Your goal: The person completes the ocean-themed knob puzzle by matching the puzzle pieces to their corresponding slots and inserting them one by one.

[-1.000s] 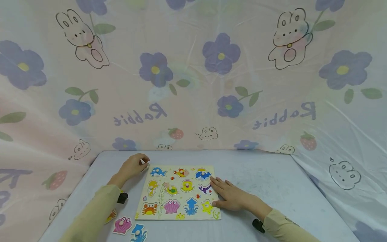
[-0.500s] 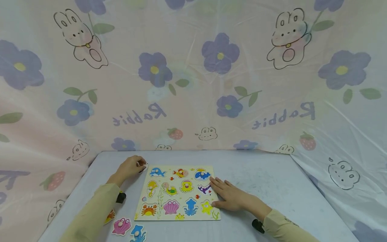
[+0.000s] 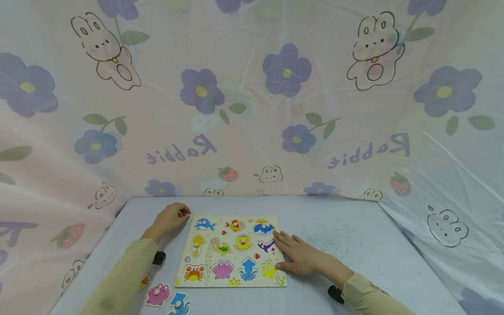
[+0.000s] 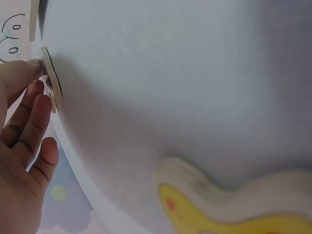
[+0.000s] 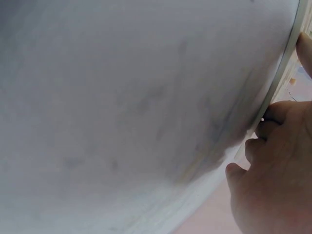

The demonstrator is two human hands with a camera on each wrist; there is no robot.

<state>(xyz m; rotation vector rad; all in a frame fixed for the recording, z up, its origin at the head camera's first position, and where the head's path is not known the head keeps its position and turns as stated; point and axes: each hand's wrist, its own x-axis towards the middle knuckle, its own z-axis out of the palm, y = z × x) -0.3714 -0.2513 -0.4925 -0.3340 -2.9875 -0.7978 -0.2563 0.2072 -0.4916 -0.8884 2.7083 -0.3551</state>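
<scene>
My left hand (image 3: 171,218) pinches a thin wooden puzzle piece (image 4: 52,75) between thumb and fingers, just beside the far left corner of the peg puzzle board (image 3: 182,251). The piece shows mostly its edge in the left wrist view, its picture hidden. My right hand (image 3: 299,253) lies with fingers extended on the board's right edge, the thumb near the yellow starfish picture (image 3: 269,270). Knobbed pieces fill the upper part of the board, among them a turtle (image 3: 221,246) and an octopus (image 3: 243,242). The crab picture (image 3: 194,272) and others in the front row show no knob.
Loose pieces lie left of the board's front corner: a pink shell (image 3: 158,295), a blue squid (image 3: 180,304) and an orange-yellow piece (image 3: 144,281) partly behind the left sleeve. A yellow piece (image 4: 239,222) lies close to the left wrist camera. A printed curtain (image 3: 252,131) hangs behind the white table.
Over the last second my left hand has dipped slightly towards the table, and more of the piece's pale edge shows. The right hand has stayed on the board.
</scene>
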